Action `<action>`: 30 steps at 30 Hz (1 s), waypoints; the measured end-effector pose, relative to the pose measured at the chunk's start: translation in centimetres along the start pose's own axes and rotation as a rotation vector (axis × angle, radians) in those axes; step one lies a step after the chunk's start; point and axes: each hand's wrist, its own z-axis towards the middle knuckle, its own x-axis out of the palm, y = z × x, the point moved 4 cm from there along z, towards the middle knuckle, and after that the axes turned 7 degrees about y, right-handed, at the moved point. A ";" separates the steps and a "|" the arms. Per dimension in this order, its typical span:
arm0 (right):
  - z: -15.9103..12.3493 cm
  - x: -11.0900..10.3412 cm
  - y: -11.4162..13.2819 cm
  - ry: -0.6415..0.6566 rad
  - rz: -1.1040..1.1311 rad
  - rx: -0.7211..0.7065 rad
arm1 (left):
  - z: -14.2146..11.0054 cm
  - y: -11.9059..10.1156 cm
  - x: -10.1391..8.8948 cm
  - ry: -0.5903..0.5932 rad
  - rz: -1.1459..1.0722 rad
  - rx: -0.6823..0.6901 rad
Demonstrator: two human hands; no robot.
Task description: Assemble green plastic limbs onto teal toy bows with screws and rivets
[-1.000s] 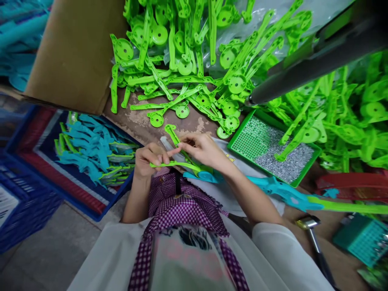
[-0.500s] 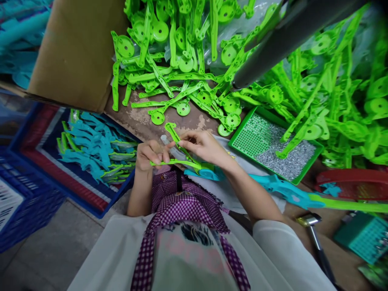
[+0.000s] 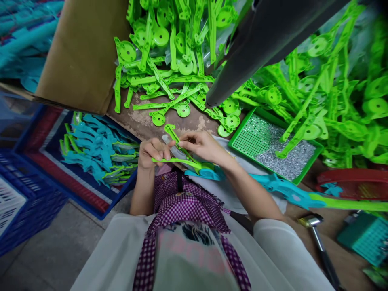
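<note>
My left hand (image 3: 151, 152) is closed, pinching the end of a thin bright green plastic arm (image 3: 178, 162) that lies flat across my lap. My right hand (image 3: 202, 146) is closed in a pinch on a second green arm (image 3: 172, 133) that slants up and away from it. Both arms meet at a teal round piece (image 3: 207, 173) just under my right wrist. A loose pile of the same green parts (image 3: 182, 72) covers the brown table beyond my hands.
A green tray (image 3: 242, 139) of small silver screws sits right of my hands. A blue crate (image 3: 45, 161) at the left holds teal and green assemblies. A dark pole (image 3: 257, 44) crosses the top. A teal and green assembly (image 3: 291, 194) and a hammer (image 3: 318, 238) lie at the right. A cardboard box (image 3: 79, 56) stands at the upper left.
My hands and the parts they hold have barely moved. The view has shifted, so the dark pole now sits further left and larger across the top.
</note>
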 end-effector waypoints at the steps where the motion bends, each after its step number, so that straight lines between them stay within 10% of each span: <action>1: 0.0 0.0 0.1 0.001 0.005 -0.001 | 0.0 0.0 0.0 0.004 -0.006 0.018; 30: 0.6 -0.2 -0.1 0.071 0.015 -0.073 | 0.3 1.7 -0.9 -0.149 -0.028 -0.044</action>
